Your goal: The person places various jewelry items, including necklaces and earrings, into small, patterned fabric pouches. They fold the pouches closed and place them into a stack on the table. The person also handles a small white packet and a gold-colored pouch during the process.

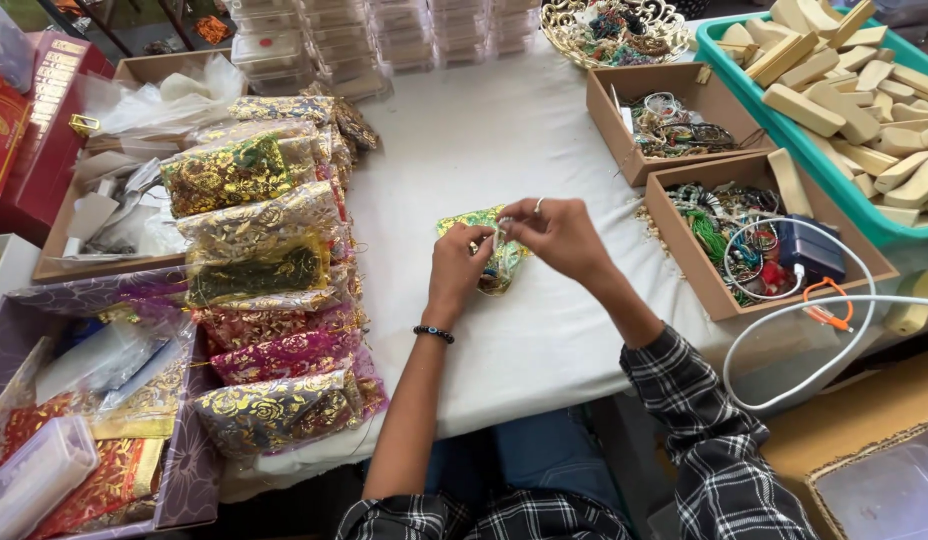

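Pinching together at the mouth of a green-gold organza pouch (496, 252), the left hand (458, 262) and right hand (556, 235) seemingly grip its drawstring; the pouch's long axis runs 11 to 5 o'clock. Stacked pouches (264, 260) lie at 9 o'clock, cardboard boxes of bangles (744, 240) at 3 o'clock, a teal tray of wooden blocks (844, 80) at 1 o'clock

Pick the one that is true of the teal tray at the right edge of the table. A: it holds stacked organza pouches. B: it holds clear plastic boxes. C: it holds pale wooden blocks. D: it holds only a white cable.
C: the teal tray is piled with pale wooden blocks, while the organza pouches lie at the table's left.
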